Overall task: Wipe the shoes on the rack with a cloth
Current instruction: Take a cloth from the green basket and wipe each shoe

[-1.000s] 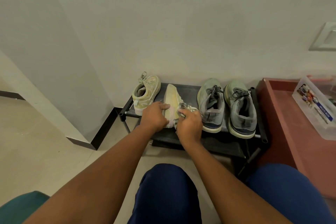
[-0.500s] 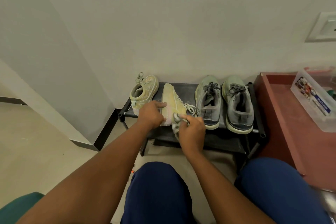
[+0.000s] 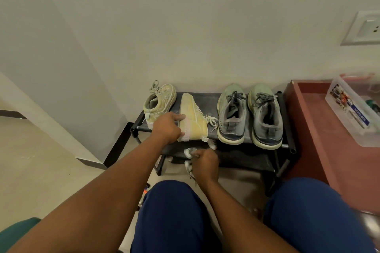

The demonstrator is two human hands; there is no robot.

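Yellow shoe (image 3: 192, 118) tipped sideways, left hand (image 3: 165, 128) steadying

Pale yellow shoe (image 3: 192, 117), grey-green laced pair (image 3: 249, 115), black rack (image 3: 207, 99), whitish cloth (image 3: 189, 153), reddish-brown tabletop (image 3: 333, 141).

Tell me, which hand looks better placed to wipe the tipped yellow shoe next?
Probably the right hand: it already grips the cloth, just below the yellow shoe. The left hand is busy steadying that shoe on the rack.
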